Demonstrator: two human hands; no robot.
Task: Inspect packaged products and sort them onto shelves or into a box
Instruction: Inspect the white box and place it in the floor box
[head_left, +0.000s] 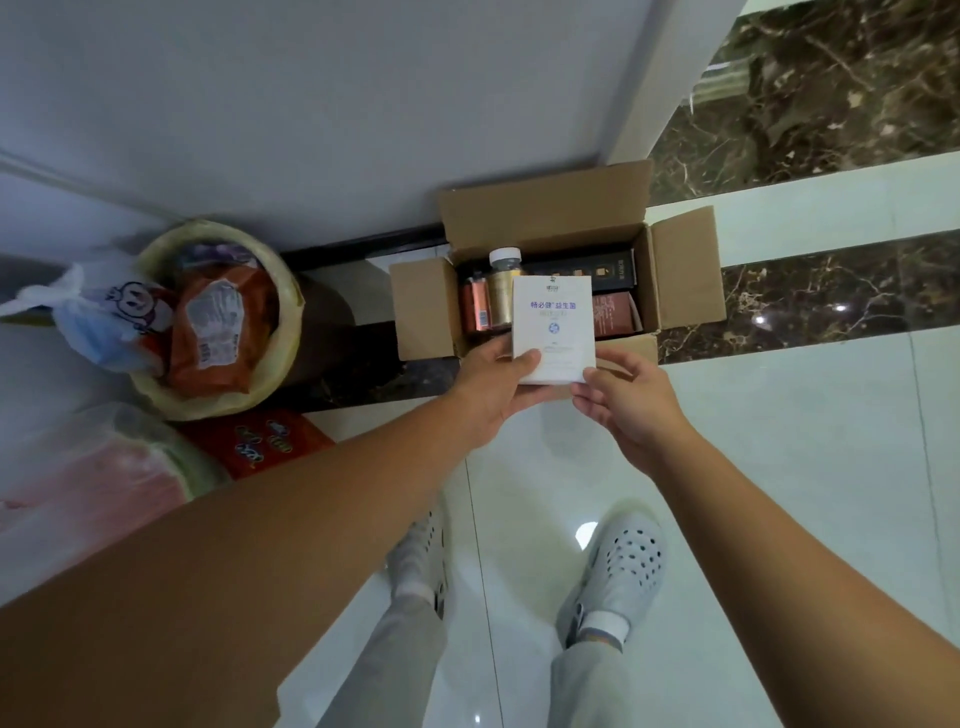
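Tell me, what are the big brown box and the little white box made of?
Big brown box: looks like corrugated cardboard, matte, with plain folded flaps. Little white box: probably thin, smooth paperboard, with printed lettering and crisp edges, held by the left hand and right hand.

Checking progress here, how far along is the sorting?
Done: the open cardboard box on the floor already holds a white-capped bottle and dark cartons. In hand: left hand and right hand hold a white carton over it. Left: placing it.

Both hands — left hand (501, 382), right hand (626, 402) — grip a white product box (553, 325) above the open cardboard box (550, 275) on the floor (779, 441).
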